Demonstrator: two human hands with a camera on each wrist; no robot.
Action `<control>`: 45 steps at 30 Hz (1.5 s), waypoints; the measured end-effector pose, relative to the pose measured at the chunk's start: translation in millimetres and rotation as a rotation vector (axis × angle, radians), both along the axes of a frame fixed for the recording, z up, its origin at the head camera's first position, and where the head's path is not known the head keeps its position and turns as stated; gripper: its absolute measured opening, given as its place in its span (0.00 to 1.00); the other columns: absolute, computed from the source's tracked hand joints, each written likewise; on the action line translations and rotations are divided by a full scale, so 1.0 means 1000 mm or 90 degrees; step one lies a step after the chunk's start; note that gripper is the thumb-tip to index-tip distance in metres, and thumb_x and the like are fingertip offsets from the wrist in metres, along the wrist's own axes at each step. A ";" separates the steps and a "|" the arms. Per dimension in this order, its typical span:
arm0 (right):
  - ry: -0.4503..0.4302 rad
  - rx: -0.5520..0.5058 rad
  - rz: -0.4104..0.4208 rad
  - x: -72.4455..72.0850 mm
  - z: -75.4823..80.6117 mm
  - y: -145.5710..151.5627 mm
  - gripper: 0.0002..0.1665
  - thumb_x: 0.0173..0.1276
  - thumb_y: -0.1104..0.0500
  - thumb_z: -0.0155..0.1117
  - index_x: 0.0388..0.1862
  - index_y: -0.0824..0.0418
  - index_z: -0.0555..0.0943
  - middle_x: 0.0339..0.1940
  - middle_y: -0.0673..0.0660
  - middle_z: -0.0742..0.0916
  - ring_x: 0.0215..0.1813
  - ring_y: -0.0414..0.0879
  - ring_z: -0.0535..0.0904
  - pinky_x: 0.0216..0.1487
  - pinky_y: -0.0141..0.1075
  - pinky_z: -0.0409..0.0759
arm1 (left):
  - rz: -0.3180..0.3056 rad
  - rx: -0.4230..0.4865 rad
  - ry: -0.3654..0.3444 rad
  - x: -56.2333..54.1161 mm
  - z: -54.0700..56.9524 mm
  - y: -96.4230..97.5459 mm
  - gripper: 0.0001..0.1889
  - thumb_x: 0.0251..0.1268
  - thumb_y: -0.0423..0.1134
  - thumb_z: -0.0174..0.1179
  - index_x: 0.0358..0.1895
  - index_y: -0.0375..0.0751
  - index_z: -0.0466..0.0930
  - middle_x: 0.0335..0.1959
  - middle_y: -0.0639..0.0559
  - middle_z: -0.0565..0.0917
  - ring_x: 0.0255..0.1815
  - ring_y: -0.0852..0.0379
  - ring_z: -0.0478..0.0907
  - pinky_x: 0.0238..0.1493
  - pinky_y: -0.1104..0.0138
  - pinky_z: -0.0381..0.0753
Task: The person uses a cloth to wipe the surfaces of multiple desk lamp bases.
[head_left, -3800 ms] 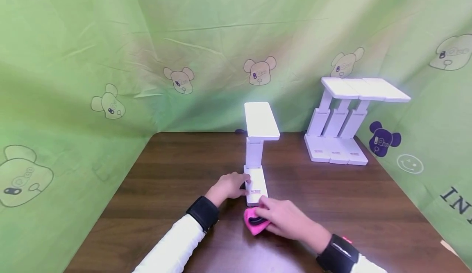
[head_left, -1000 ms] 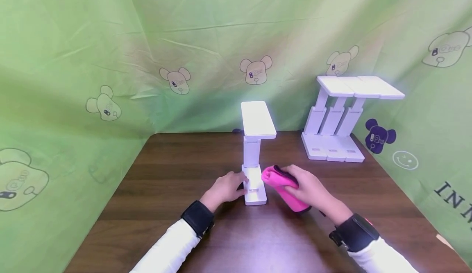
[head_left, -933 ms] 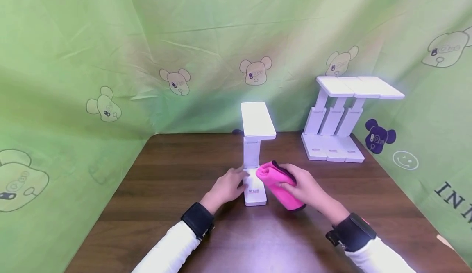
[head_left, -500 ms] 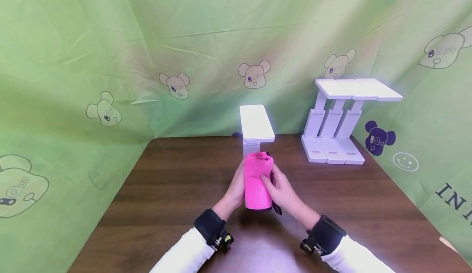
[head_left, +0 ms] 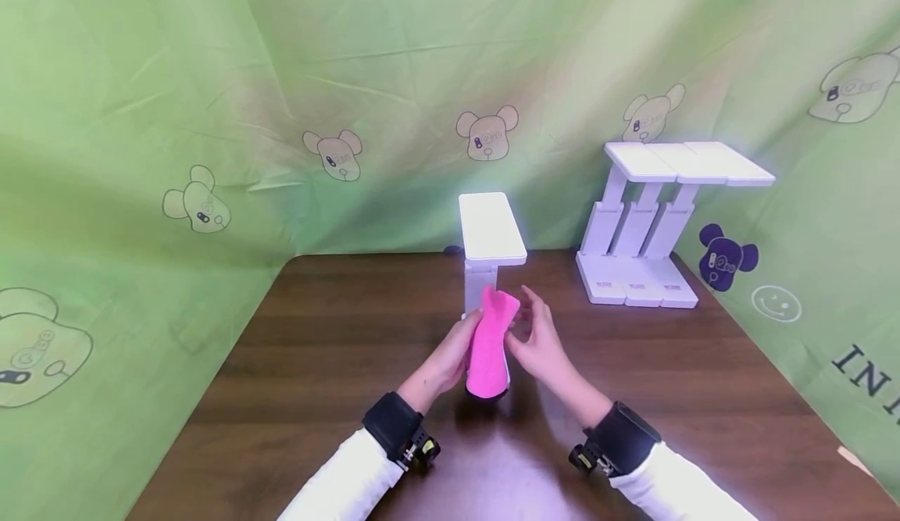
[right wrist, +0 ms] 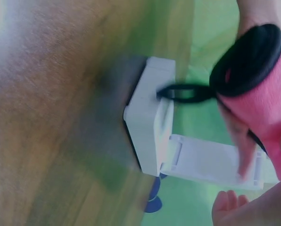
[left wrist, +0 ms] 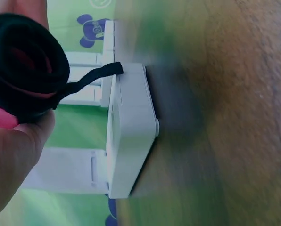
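Observation:
A pink cloth with black edging is rolled up and held upright over the base of a white desk lamp. My left hand grips the roll from its left side. In the left wrist view, the thumb presses against the cloth's black-edged end, from which a black loop hangs toward the lamp base. On the right, my right hand has its fingers spread apart, the thumb right at the cloth's side. The cloth hides most of the lamp base in the head view.
Three more white desk lamps stand side by side at the back right of the brown wooden table. A green curtain printed with bear heads surrounds the table at the back and sides.
The right hand picked the rolled cloth up and brought it left over the lamp base. My left hand left the base and took hold of the roll; the right fingers have since opened.

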State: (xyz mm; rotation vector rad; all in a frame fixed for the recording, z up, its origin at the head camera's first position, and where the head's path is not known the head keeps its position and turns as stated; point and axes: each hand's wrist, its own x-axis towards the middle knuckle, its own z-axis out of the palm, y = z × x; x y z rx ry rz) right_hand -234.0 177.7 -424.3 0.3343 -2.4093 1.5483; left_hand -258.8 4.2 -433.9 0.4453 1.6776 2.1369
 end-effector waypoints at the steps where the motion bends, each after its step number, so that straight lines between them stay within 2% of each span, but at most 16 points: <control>1: -0.008 0.006 0.005 -0.001 0.001 0.001 0.52 0.61 0.70 0.69 0.79 0.67 0.53 0.67 0.69 0.69 0.64 0.63 0.72 0.62 0.60 0.76 | 0.002 -0.006 -0.009 0.000 0.001 -0.002 0.32 0.80 0.57 0.44 0.64 0.30 0.71 0.40 0.54 0.84 0.41 0.59 0.81 0.44 0.66 0.78; 4: -0.034 0.021 0.016 -0.002 0.003 0.003 0.52 0.60 0.67 0.72 0.79 0.67 0.54 0.68 0.68 0.69 0.66 0.63 0.71 0.62 0.60 0.76 | 0.023 -0.036 0.000 -0.002 0.000 -0.007 0.30 0.76 0.57 0.53 0.65 0.33 0.71 0.42 0.50 0.84 0.42 0.55 0.82 0.44 0.63 0.81; 6: -0.028 0.038 0.017 -0.003 0.001 0.003 0.50 0.61 0.65 0.72 0.78 0.69 0.57 0.66 0.69 0.70 0.65 0.63 0.72 0.61 0.60 0.76 | 0.048 -0.062 0.038 -0.003 -0.001 -0.011 0.30 0.73 0.56 0.58 0.66 0.37 0.70 0.44 0.46 0.83 0.42 0.52 0.82 0.42 0.61 0.82; 8: 0.008 0.079 0.021 -0.005 -0.002 0.004 0.44 0.62 0.66 0.71 0.74 0.72 0.63 0.63 0.69 0.73 0.63 0.64 0.73 0.61 0.60 0.76 | 0.097 -0.101 0.086 -0.005 -0.003 -0.015 0.30 0.71 0.56 0.61 0.66 0.39 0.71 0.45 0.43 0.84 0.41 0.51 0.83 0.41 0.60 0.83; 11: 0.095 0.203 0.038 -0.008 -0.009 0.007 0.30 0.64 0.69 0.68 0.65 0.75 0.73 0.57 0.71 0.78 0.59 0.65 0.76 0.61 0.59 0.76 | 0.201 -0.194 0.151 -0.011 -0.008 -0.022 0.28 0.70 0.57 0.62 0.61 0.39 0.73 0.42 0.42 0.83 0.36 0.52 0.83 0.36 0.61 0.83; 13: 0.143 0.310 0.073 -0.010 -0.013 0.011 0.25 0.65 0.70 0.68 0.61 0.75 0.77 0.57 0.71 0.80 0.60 0.65 0.77 0.63 0.57 0.75 | 0.272 -0.274 0.160 -0.015 -0.010 -0.027 0.27 0.70 0.57 0.61 0.56 0.37 0.74 0.39 0.42 0.83 0.34 0.53 0.82 0.34 0.63 0.82; 15: 0.150 0.402 0.125 -0.010 -0.016 0.015 0.25 0.66 0.67 0.70 0.61 0.73 0.78 0.60 0.71 0.80 0.62 0.64 0.78 0.64 0.56 0.75 | 0.316 -0.335 0.151 -0.020 -0.012 -0.032 0.25 0.71 0.56 0.60 0.53 0.34 0.74 0.38 0.42 0.82 0.34 0.52 0.81 0.34 0.63 0.81; 18: 0.117 0.492 0.205 -0.009 -0.020 0.019 0.30 0.69 0.59 0.71 0.65 0.71 0.76 0.66 0.72 0.77 0.67 0.63 0.76 0.67 0.55 0.73 | 0.349 -0.403 0.135 -0.028 -0.013 -0.038 0.25 0.71 0.52 0.58 0.53 0.31 0.73 0.39 0.39 0.82 0.37 0.49 0.80 0.36 0.61 0.80; 21: 0.059 0.532 0.244 -0.008 -0.023 0.019 0.35 0.68 0.51 0.72 0.68 0.69 0.76 0.69 0.69 0.76 0.69 0.61 0.74 0.68 0.54 0.72 | 0.360 -0.469 0.136 -0.035 -0.013 -0.040 0.26 0.70 0.51 0.58 0.56 0.30 0.70 0.41 0.37 0.81 0.39 0.47 0.81 0.39 0.58 0.81; 26: 0.025 0.553 0.244 -0.008 -0.028 0.015 0.38 0.65 0.47 0.74 0.68 0.65 0.76 0.70 0.66 0.77 0.70 0.58 0.74 0.69 0.51 0.72 | 0.371 -0.560 0.170 -0.042 -0.013 -0.041 0.25 0.68 0.50 0.61 0.57 0.35 0.67 0.39 0.37 0.81 0.36 0.45 0.81 0.36 0.56 0.80; 29: 0.032 0.558 0.237 -0.008 -0.028 0.011 0.37 0.65 0.48 0.74 0.68 0.66 0.76 0.69 0.66 0.77 0.70 0.58 0.74 0.69 0.51 0.72 | 0.397 -0.588 0.194 -0.043 -0.014 -0.042 0.25 0.67 0.49 0.62 0.57 0.37 0.67 0.38 0.38 0.81 0.35 0.44 0.81 0.34 0.55 0.80; 34: 0.011 0.567 0.226 -0.008 -0.025 0.009 0.37 0.66 0.47 0.74 0.68 0.65 0.76 0.70 0.65 0.77 0.70 0.57 0.73 0.70 0.50 0.71 | 0.427 -0.605 0.209 -0.044 -0.013 -0.041 0.25 0.67 0.48 0.62 0.57 0.37 0.66 0.40 0.36 0.81 0.37 0.40 0.83 0.36 0.51 0.83; 37: 0.006 0.569 0.221 -0.008 -0.026 0.008 0.37 0.66 0.47 0.74 0.68 0.64 0.76 0.70 0.65 0.77 0.70 0.57 0.73 0.70 0.50 0.71 | 0.421 -0.614 0.221 -0.052 -0.015 -0.038 0.24 0.67 0.47 0.62 0.58 0.36 0.67 0.40 0.34 0.81 0.40 0.38 0.83 0.40 0.49 0.83; 42: 0.015 0.576 0.224 -0.010 -0.029 0.005 0.37 0.64 0.47 0.75 0.67 0.64 0.77 0.68 0.64 0.78 0.67 0.56 0.75 0.68 0.48 0.73 | 0.403 -0.641 0.264 -0.065 -0.026 -0.034 0.24 0.66 0.43 0.64 0.59 0.35 0.69 0.43 0.32 0.81 0.42 0.35 0.83 0.44 0.47 0.83; 45: 0.012 0.579 0.225 -0.011 -0.028 0.004 0.38 0.63 0.46 0.76 0.66 0.64 0.78 0.67 0.64 0.79 0.65 0.55 0.76 0.67 0.47 0.74 | 0.357 -0.663 0.293 -0.067 -0.030 -0.033 0.25 0.64 0.43 0.68 0.59 0.36 0.69 0.43 0.32 0.81 0.42 0.35 0.83 0.42 0.48 0.84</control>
